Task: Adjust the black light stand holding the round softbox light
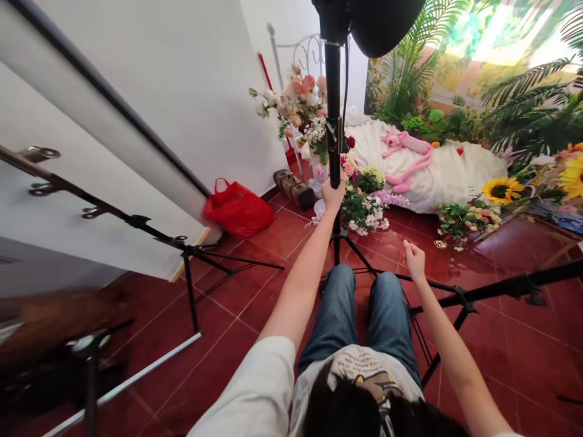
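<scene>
Red floor tiles (264, 288) run beneath a black stand (334, 115), which stands upright in front of the person's knees (340, 278), beside flowers (367, 212), with a pink plush toy (413, 144) on white cloth (460, 182) beyond. The left hand (334, 192) wraps its fingers around the pole (334, 79); the right hand (414, 260) hangs apart from it, fingers curled together, and whether they hold anything I cannot tell

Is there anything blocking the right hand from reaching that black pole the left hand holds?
Nothing visible stands between the right hand and the black pole in the left hand. The flowers seen between the two hands appear to sit lower and farther back.
</scene>
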`<state>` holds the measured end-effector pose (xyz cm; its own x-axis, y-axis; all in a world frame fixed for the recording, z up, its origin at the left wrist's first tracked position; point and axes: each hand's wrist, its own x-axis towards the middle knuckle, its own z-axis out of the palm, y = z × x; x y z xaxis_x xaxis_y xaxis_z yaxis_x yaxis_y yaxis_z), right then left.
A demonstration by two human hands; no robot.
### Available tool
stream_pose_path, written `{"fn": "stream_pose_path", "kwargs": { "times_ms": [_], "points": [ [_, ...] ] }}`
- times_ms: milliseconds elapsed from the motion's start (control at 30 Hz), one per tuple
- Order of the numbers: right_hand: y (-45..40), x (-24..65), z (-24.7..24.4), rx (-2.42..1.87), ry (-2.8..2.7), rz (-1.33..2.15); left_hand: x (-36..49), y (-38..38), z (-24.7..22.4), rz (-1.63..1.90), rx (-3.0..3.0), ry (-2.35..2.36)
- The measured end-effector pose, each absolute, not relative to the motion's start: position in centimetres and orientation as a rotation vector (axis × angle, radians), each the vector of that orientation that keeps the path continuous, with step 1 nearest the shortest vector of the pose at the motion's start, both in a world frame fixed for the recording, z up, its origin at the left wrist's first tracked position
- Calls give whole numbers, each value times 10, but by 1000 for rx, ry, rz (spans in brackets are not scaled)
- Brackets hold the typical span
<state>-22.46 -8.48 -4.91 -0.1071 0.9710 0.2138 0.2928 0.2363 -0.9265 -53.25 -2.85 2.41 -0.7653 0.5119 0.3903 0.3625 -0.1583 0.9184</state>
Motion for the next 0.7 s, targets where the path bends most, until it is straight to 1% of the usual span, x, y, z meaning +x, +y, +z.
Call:
{"fn": "stream_pose_path", "kwargs": {
  "times_ms": [133, 300, 433, 533, 600, 700],
  "points": [
    [-54, -289, -26, -1143, -1807, 914, -527, -30, 30, 2061, 943, 2154],
    [-11, -381, 16, -1105, -2129, 1028, -524, -32, 32, 2017, 904, 2215],
    [19, -442, 48, -1292, -2311, 994, -525, -33, 32, 1985, 883, 2222],
    [35, -467, 61, -1476, -2407, 905, -526, -34, 33, 1965, 875, 2219],
    [42, -473, 64, -1529, -2455, 994, -526, -34, 33, 1963, 871, 2208],
    [48, -477, 63, -1530, -2471, 1242, -525, -35, 34, 1960, 858, 2198]
  ]
}}
